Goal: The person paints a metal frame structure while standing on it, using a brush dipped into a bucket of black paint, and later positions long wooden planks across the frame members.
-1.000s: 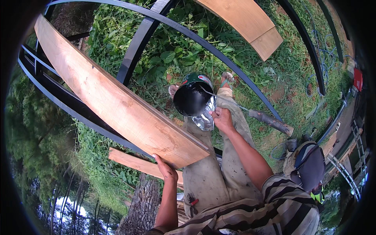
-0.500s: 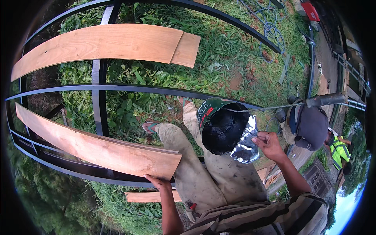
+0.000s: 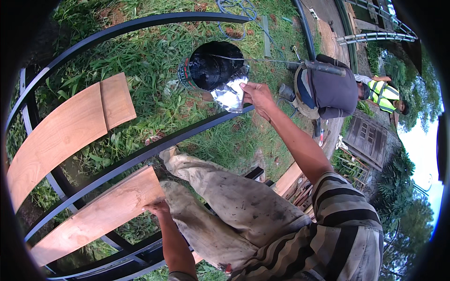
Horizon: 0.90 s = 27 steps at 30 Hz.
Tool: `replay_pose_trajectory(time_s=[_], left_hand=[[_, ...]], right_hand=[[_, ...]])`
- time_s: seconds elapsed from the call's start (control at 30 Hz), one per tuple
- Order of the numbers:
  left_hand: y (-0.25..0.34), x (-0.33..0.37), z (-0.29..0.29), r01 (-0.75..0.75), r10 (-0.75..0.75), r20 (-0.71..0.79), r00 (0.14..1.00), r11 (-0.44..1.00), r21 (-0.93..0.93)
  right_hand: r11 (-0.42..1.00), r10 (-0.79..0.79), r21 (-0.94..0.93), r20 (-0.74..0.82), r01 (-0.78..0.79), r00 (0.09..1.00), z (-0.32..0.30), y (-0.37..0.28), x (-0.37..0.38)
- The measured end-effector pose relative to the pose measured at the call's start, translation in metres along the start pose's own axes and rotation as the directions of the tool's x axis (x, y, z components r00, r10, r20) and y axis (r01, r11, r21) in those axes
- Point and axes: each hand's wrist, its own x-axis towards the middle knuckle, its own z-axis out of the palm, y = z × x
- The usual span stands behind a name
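My right hand [image 3: 258,97] pinches the edge of a shiny piece of foil [image 3: 229,96] that hangs over the rim of a round tin [image 3: 183,77]. Inside, the tin is coated glossy black. A thin metal rod [image 3: 272,61] with a thick dark handle [image 3: 328,68] reaches out of the tin's mouth; its far end inside cannot be made out. My left hand [image 3: 157,207] grips the near end of a stack of light-brown wooden planks [image 3: 117,201], fingers partly hidden by the wood. The planks lie across a black metal frame [image 3: 140,157].
More overlapping planks [image 3: 75,126] lie on the frame farther left. Blue hose [image 3: 229,33] coils on the grass. A person in a dark top [image 3: 330,89] bends at the right, and another in a yellow vest [image 3: 382,95] is beyond. A wooden plank [image 3: 287,180] lies right of my legs.
The view has swung round to the right. My right arm is stretched farther out, and the tin is farther from my body. Both hands keep their holds on foil and plank.
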Motion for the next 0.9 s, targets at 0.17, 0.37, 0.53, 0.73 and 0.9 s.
replay_pose_trajectory(time_s=[0.17, 0.37, 0.53, 0.73, 0.9], left_hand=[[0.017, -0.02, 0.02, 0.059, -0.051, -0.072, 0.996, 0.992, 0.113], [0.044, -0.042, 0.03, 0.228, -0.178, -0.222, 0.959, 0.947, 0.228], [0.035, -0.071, 0.034, 0.273, -0.158, -0.309, 0.938, 0.885, 0.377], [0.018, -0.101, 0.04, 0.229, -0.004, -0.312, 0.95, 0.69, 0.687], [0.028, -0.124, 0.098, -0.087, 0.147, -0.013, 0.989, 0.654, 0.751]], right_hand=[[0.983, 0.026, 0.184, -0.095, -0.008, 0.995, 0.02, 0.073, 0.125], [0.966, 0.168, 0.232, -0.212, -0.117, 0.963, 0.024, 0.131, 0.181], [0.97, 0.241, 0.04, -0.162, -0.238, 0.957, 0.025, 0.097, 0.17], [0.943, 0.313, 0.004, -0.354, -0.333, 0.881, 0.031, 0.083, 0.156], [0.68, -0.59, -0.724, -0.448, 0.115, 0.672, 0.066, 0.094, 0.106]])
